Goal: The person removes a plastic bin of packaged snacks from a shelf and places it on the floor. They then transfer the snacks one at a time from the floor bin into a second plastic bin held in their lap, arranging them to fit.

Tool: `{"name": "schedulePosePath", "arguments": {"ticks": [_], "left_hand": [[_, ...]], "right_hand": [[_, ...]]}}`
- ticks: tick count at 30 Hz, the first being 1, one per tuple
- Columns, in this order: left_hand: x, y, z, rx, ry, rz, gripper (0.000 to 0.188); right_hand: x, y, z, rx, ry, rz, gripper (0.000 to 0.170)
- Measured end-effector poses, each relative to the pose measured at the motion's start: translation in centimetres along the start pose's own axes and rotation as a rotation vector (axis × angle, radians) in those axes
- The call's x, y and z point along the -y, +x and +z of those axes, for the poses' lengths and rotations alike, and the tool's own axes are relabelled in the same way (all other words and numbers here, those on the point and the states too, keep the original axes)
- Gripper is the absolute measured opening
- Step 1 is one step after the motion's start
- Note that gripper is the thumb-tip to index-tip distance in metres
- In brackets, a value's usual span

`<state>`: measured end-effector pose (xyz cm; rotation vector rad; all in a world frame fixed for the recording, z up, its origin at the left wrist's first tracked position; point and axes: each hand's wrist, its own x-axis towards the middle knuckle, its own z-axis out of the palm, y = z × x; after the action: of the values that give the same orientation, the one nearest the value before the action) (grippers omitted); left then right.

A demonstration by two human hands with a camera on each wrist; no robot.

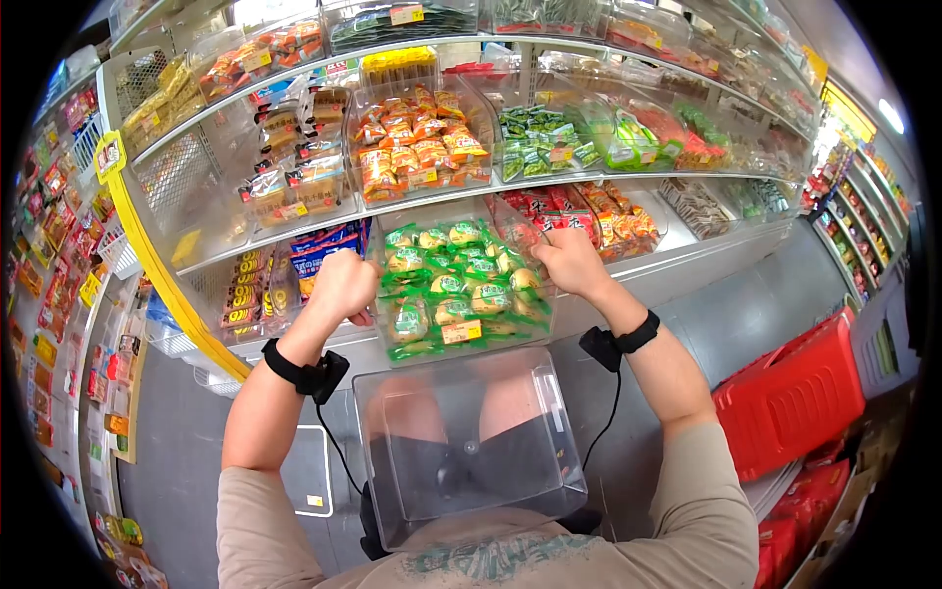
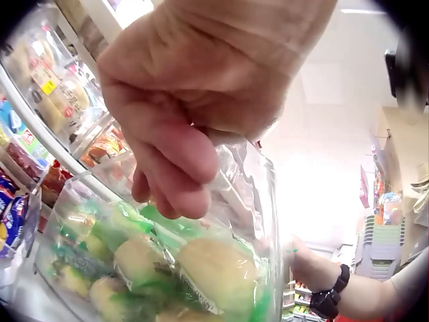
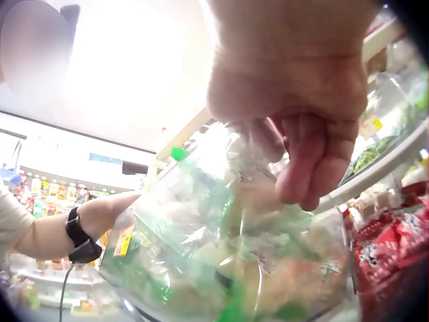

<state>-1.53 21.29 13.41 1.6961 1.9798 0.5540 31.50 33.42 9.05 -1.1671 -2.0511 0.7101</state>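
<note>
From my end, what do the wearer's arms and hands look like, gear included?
The left hand and right hand are bare, with no gloves. Each arm wears a black strap carrying a small, boxy black camera unit, with a thin black cable leading off it. The sleeves are short and beige, part of a T-shirt with a greyish-green print.

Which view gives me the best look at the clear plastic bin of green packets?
The head view: it shows the clear plastic bin of green packets nearly whole, from above. Each wrist view shows it close up but cropped, the bare left hand or bare right hand covering part.
</note>
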Motion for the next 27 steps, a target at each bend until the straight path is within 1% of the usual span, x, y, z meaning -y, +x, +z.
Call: {"name": "schedulePosePath", "arguments": {"ticks": [2, 3, 4, 6, 7, 9, 10, 11, 15, 20, 21, 22, 24, 26, 27], "left_hand": [[-0.4, 0.0, -0.4, 0.019, 0.017, -0.04, 0.03], [-0.2, -0.1, -0.7, 0.056, 0.106, 0.064, 0.028], [-0.2, -0.3, -0.9, 0.059, 0.066, 0.047, 0.029], [-0.9, -0.8, -0.9, 0.029, -0.056, -0.07, 0.026], [-0.5, -0.9, -1.0, 0.025, -0.06, -0.023, 0.021], [-1.1, -1.6, -1.4, 0.031, -0.104, -0.056, 0.021], [-1.2, -2.0, -1.5, 0.032, -0.125, -0.073, 0.021], [0.1, -1.7, -1.4, 0.052, 0.055, 0.071, 0.023], [-0.7, -2.4, -1.6, 0.06, -0.01, 0.041, 0.025], [-2.2, -3.4, -2.1, 0.129, -0.072, -0.035, 0.028], [-2.7, -3.8, -2.1, 0.119, -0.123, -0.088, 0.028], [-2.9, -4.1, -2.0, 0.106, -0.139, -0.086, 0.028], [-3.8, -4.7, -2.0, 0.107, -0.162, -0.147, 0.031], [-4.3, -5.3, -2.0, 0.086, -0.192, -0.118, 0.033], [-4.8, -5.8, -2.1, 0.097, -0.153, -0.084, 0.034]], "right_hand": [[-0.5, 0.1, 0.3, 0.006, -0.062, -0.009, 0.036], [-0.5, 0.5, 0.4, 0.008, -0.092, -0.019, 0.036], [-0.4, 0.5, 0.4, 0.012, -0.09, -0.023, 0.036], [-0.2, 0.4, 0.2, 0.02, -0.088, -0.034, 0.037], [0.7, 0.3, -0.3, 0.041, -0.092, 0.004, 0.037], [3.5, -0.6, -1.8, 0.025, -0.087, -0.032, 0.035], [4.4, -0.8, -2.0, 0.017, -0.082, -0.051, 0.035], [4.4, -0.7, -1.8, 0.017, -0.102, -0.081, 0.035], [3.3, -1.3, -2.3, 0.052, -0.123, -0.01, 0.037], [4.2, -3.2, -3.0, -0.025, -0.136, 0.017, 0.036], [4.4, -3.6, -3.2, -0.028, -0.131, 0.015, 0.036], [4.5, -4.1, -3.4, -0.029, -0.133, 0.021, 0.035], [4.7, -4.9, -4.1, -0.037, -0.139, 0.025, 0.034], [4.9, -5.3, -4.6, -0.055, -0.151, 0.039, 0.033], [4.9, -5.7, -4.7, -0.071, -0.154, 0.045, 0.034]]}}
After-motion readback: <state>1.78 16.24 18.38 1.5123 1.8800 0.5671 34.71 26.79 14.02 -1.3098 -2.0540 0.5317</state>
